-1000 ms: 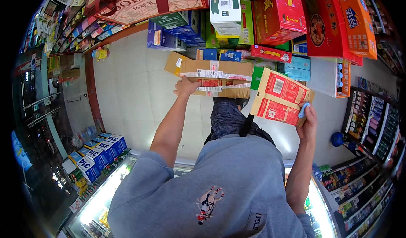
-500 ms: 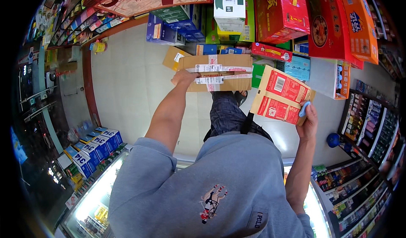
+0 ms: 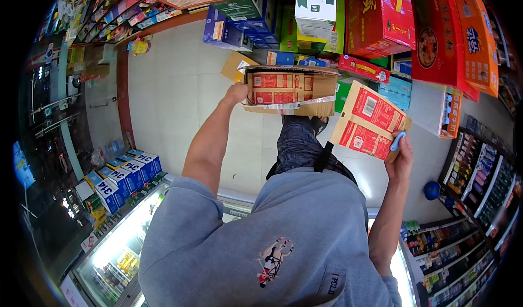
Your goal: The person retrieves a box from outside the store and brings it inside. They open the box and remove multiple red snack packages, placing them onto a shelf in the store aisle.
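Observation:
A brown cardboard box (image 3: pixel 321 104) stands in front of me with its top opened and printed tape along its near edge. Inside it lie flat red and tan packets (image 3: pixel 278 88). My left hand (image 3: pixel 237 93) is closed on the box's left end, its fingertips partly hidden there. Off to the right, my right hand (image 3: pixel 402 158) grips a similar red and tan packet (image 3: pixel 370 120) with a barcode, held tilted beside the box. A small light blue curved object (image 3: pixel 398 141) is also in that hand; its kind does not show.
Colourful cartons, among them a red gift box (image 3: pixel 381 18) and an orange carton (image 3: pixel 478 40), stand beyond the cardboard box. A lit glass display counter (image 3: pixel 117 247) with blue and white boxes (image 3: pixel 128 179) is at left. Stocked shelves (image 3: pixel 479 165) line the right side.
The box top has come open under my left hand, showing the packets inside. My right hand still holds its packet. The whole view has shifted slightly.

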A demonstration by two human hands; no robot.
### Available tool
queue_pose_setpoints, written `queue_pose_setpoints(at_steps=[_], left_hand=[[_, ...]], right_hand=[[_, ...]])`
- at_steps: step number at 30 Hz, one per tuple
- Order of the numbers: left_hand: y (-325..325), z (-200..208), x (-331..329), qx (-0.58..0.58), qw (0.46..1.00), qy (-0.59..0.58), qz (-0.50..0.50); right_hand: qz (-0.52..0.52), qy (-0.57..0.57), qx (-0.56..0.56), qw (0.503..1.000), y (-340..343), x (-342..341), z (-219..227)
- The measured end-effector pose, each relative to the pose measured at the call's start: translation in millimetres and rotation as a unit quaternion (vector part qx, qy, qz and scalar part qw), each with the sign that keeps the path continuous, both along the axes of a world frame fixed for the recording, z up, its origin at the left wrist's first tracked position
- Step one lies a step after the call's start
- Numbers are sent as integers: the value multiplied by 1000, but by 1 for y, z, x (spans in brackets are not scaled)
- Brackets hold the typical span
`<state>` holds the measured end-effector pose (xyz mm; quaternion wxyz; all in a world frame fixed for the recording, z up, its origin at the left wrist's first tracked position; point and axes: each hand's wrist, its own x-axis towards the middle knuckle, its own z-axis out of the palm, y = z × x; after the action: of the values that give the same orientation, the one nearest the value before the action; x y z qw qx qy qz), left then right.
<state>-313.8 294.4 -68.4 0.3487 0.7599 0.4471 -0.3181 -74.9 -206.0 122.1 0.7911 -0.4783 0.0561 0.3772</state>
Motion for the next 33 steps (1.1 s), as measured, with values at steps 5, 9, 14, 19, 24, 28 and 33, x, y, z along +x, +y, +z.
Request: queue_pose_setpoints(at_steps=[5,9,14,19,24,28,33], left_hand=[[-18,30,6,146,989,-39,-4],[-74,92,64,159,974,-70,-147],[-86,13,78,291,899,-157,-287],[-90,48,110,167,951,-6,-261],[-83,20,77,288,892,-116,-327],[-69,27,97,160,945,-12,-283],[-59,14,101,138,943,-10,-301]], right_hand=[[-18,-9,4,1000,7,-2,7],[-27,-12,2,1000,0,-5,6],[-19,-7,-18,1000,-4,-4,9],[-37,-14,-26,999,-9,-7,9],[-36,-7,-9,999,-10,-9,7],[-13,-2,-5,1000,-12,-8,-3],[-19,5,-17,1000,2,-5,6]])
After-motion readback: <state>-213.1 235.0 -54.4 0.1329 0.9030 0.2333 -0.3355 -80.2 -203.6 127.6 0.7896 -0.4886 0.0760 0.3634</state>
